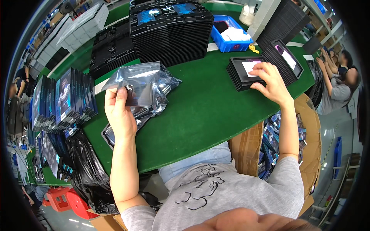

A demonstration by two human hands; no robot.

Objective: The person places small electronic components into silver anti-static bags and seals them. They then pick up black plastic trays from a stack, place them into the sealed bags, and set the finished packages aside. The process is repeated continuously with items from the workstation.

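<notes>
As the head view looks down over the green tabletop (200, 119), the left hand (121, 115) pinches a clear plastic bag (148, 71) by its near left edge, thumb on top and fingers curled beneath. A dark flat rectangular piece (142, 95) shows at that grip; whether it lies inside the film or under it, I cannot tell. The right hand (273, 82) is poised at the far right of the tabletop, fingers bent and parted from the thumb, over a stack of black trays (238, 81) whose top one bears a white card (248, 66). Its fingertips overlap the card, though contact cannot be made out, and nothing appears gripped. To handle this well, I would keep the left pinch light and near the edge, since slick film probably slides and creases under a hard squeeze. For the right, coming down from above and taking only the uppermost layer by its rim seems best, because thin nested trays may cling together. The leaning trays (288, 61) just beside leave little elbow room, so a sideways sweep could topple them.
</notes>
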